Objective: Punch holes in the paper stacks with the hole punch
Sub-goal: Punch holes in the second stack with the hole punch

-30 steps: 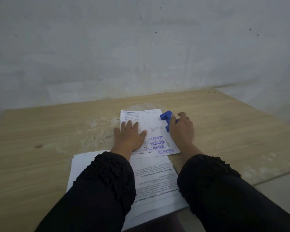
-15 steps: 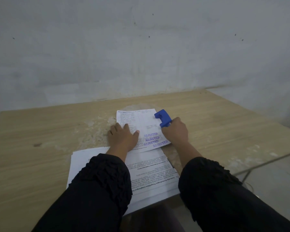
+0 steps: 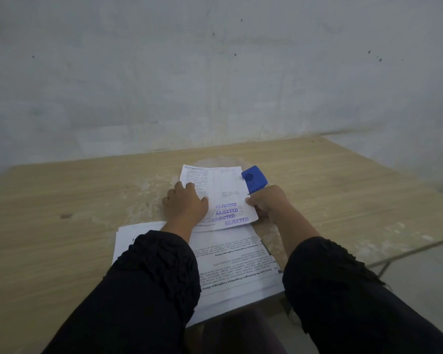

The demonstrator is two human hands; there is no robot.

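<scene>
A small stack of printed paper [image 3: 223, 190] stamped "REJECTED" in purple lies on the wooden table [image 3: 62, 195]. My left hand [image 3: 186, 204] presses flat on its left half. The blue hole punch [image 3: 254, 179] sits at the stack's right edge, its jaw over the paper. My right hand [image 3: 267, 203] is just behind the punch, with the thumb on top of the paper's right edge and the fingers curled under it. The punch's near end touches or slips behind this hand.
A larger stack of white printed sheets [image 3: 230, 254] lies nearer me, partly under my black sleeves and overhanging the table's front edge. A grey wall [image 3: 215, 85] stands close behind the table. The table's right edge [image 3: 420, 244] drops to a pale floor.
My right hand has slid back toward me off the hole punch, uncovering most of it, and now pinches the paper's right edge. My left hand stays flat on the paper.
</scene>
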